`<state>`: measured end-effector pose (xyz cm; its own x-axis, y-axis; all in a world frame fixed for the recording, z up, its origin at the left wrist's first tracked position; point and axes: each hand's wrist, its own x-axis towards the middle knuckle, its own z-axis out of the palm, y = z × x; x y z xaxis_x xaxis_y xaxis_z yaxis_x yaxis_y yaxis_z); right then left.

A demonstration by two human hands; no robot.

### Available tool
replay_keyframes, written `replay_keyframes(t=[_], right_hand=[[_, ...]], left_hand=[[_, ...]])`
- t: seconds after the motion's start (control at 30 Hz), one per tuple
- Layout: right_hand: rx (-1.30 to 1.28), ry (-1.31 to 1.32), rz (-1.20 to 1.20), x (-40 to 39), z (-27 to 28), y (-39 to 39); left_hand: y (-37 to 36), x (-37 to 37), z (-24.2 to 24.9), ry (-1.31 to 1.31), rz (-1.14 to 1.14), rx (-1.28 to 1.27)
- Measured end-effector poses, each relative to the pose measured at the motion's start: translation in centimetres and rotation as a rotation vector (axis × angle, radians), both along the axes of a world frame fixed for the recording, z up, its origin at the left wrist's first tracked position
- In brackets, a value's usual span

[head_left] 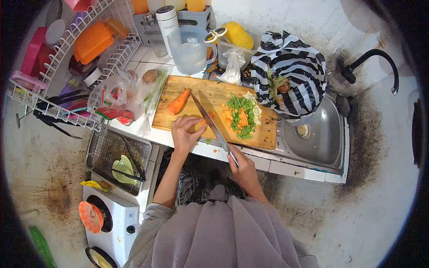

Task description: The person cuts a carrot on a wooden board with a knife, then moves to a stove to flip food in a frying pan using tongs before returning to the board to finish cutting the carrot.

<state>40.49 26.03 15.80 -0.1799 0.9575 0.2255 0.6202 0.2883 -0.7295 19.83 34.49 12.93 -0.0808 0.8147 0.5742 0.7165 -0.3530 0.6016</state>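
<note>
My right hand [243,169] is closed around the handle of a long kitchen knife [217,133]. Its blade points away from me, slanting to the left over a wooden cutting board [266,134]. Fingers of my left hand [185,133] pinch a small piece of carrot [208,118] on the board, right beside the blade. Farther up on the left lies a larger piece of carrot [178,102]. To the right of the knife are cut green leaves [241,107], carrot strips [243,119] and pale shredded pieces [258,114].
Behind the board stand a clear pitcher [190,56] and a white bottle [166,22]. A striped plastic bag [295,67] sits by the metal sink [319,138] and black faucet [371,58]. Plastic bags [118,94], a dish rack [67,58] and a stove [123,219] are on the left.
</note>
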Motion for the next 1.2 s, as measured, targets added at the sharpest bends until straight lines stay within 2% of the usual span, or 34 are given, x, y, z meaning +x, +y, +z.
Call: replay_keyframes(t=[0.13, 0.33, 0.53, 0.63, 0.73, 0.83, 0.97, 1.07, 1.2], right_hand=[[0.005, 0.002, -0.083, 0.6, -0.6, 0.4], [-0.019, 0.057, 0.02, 0.1, 0.2, -0.1], [-0.083, 0.023, -0.062, 1.1, 0.2, 0.9], [0.011, 0.006, -0.011, 0.7, -0.4, 0.0], [-0.078, 0.01, 0.019, 0.4, -0.1, 0.0], [-0.004, 0.018, 0.027, 0.1, -0.3, 0.2], [-0.065, 0.015, 0.002, -0.6, -0.3, 0.5], [0.053, 0.054, -0.003, -0.9, -0.7, 0.7], [-0.032, 0.014, -0.023, -1.3, -0.1, 1.4]], left_hand=[[0.0, -0.3, -0.6, -0.012, -0.018, 0.042], [0.0, -0.2, -0.6, -0.043, -0.035, 0.029], [-0.1, -0.3, -0.4, -0.015, -0.011, 0.014], [0.0, -0.2, -0.4, -0.028, -0.008, 0.004], [-0.1, -0.3, -0.4, -0.038, -0.015, 0.001], [-0.2, -0.4, -0.5, -0.024, -0.009, -0.01], [0.0, -0.2, -0.5, -0.048, -0.01, 0.027], [0.0, -0.4, -0.5, -0.055, -0.003, 0.018], [0.0, -0.2, -0.5, -0.053, 0.016, 0.011]])
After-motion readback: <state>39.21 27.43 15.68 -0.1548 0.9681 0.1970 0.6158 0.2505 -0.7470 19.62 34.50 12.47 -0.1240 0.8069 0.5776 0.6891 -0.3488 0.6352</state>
